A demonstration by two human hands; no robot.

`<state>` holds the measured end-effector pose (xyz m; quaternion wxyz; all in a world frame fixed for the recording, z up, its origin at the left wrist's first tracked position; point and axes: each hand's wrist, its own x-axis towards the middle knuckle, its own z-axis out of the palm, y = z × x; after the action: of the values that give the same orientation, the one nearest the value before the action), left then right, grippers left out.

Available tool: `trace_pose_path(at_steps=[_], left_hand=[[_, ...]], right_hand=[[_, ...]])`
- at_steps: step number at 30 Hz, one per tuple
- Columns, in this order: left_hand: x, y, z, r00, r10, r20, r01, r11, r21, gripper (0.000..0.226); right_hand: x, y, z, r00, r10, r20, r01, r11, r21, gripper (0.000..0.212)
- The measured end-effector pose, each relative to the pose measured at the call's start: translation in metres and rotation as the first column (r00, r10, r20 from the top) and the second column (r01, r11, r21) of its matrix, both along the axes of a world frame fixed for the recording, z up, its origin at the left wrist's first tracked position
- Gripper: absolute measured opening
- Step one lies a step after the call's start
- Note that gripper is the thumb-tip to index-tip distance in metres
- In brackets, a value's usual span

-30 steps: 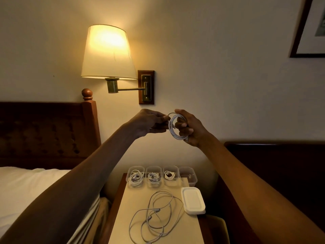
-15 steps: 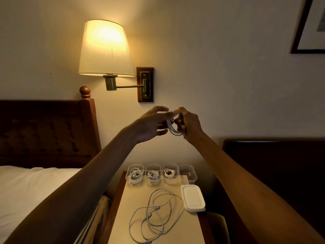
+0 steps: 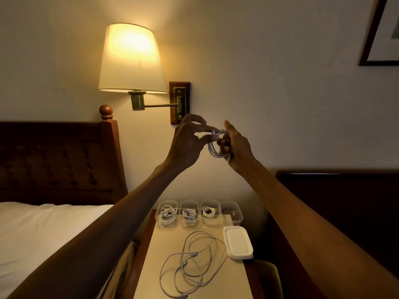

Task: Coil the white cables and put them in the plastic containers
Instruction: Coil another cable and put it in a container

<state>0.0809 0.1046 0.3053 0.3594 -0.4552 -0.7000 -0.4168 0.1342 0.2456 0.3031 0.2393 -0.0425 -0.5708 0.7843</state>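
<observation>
I hold a small coil of white cable [image 3: 218, 147] up in front of the wall. My right hand [image 3: 236, 146] grips the coil with curled fingers. My left hand [image 3: 190, 141] pinches the cable's end at the top of the coil, its other fingers spread. Below, on the bedside table [image 3: 164, 255], loose white cables [image 3: 194, 262] lie tangled. Along the table's back edge stand several clear plastic containers; the three on the left [image 3: 167, 214] [image 3: 189, 213] [image 3: 209, 212] each hold a coiled cable, and the rightmost container [image 3: 232, 212] shows no white cable.
A stack of white lids [image 3: 237, 242] lies at the table's right side. A lit wall lamp [image 3: 130, 61] hangs just above my hands. A bed with a wooden headboard [image 3: 58, 158] is on the left; dark furniture [image 3: 345, 201] stands on the right.
Both hands have shifted slightly with the coil. My left hand's fingers have spread out while still pinching the cable end at the coil's top.
</observation>
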Motion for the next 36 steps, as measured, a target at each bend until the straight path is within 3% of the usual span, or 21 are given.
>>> trace_pose_path(at_steps=[10, 17, 22, 26, 30, 33, 36], left_hand=[[0.014, 0.000, 0.008, 0.992, -0.062, -0.114, 0.057, 0.997, -0.045, 0.009], [0.008, -0.011, 0.011, 0.970, -0.166, 0.176, 0.141, 0.979, 0.148, 0.010], [0.004, -0.016, 0.009, 0.921, -0.237, 0.311, 0.178, 0.962, 0.206, 0.015], [0.000, -0.019, 0.008, 0.853, -0.329, 0.404, 0.259, 0.940, 0.221, 0.016], [-0.007, -0.026, 0.011, 0.747, -0.448, 0.491, 0.291, 0.885, 0.365, 0.013], [-0.024, -0.044, 0.013, 0.818, -0.365, 0.444, 0.269, 0.926, 0.266, 0.013], [-0.038, -0.059, 0.013, 0.950, -0.121, 0.286, 0.117, 0.993, 0.033, 0.013]], right_hand=[[-0.012, -0.012, -0.006, 0.998, -0.009, 0.057, 0.000, 0.988, 0.152, 0.039], [-0.015, -0.019, -0.005, 0.997, -0.059, 0.056, 0.039, 0.951, 0.305, 0.047], [-0.016, -0.024, -0.004, 1.000, 0.000, 0.031, -0.010, 0.946, 0.324, 0.041], [-0.017, -0.023, -0.010, 0.997, 0.062, 0.043, -0.073, 0.938, 0.338, 0.042], [-0.020, -0.024, -0.015, 0.999, 0.047, 0.024, -0.052, 0.904, 0.423, 0.040], [-0.019, -0.019, -0.017, 1.000, 0.015, -0.016, -0.006, 0.892, 0.452, 0.037], [-0.020, -0.012, -0.015, 0.998, 0.023, -0.054, 0.001, 0.908, 0.419, 0.036]])
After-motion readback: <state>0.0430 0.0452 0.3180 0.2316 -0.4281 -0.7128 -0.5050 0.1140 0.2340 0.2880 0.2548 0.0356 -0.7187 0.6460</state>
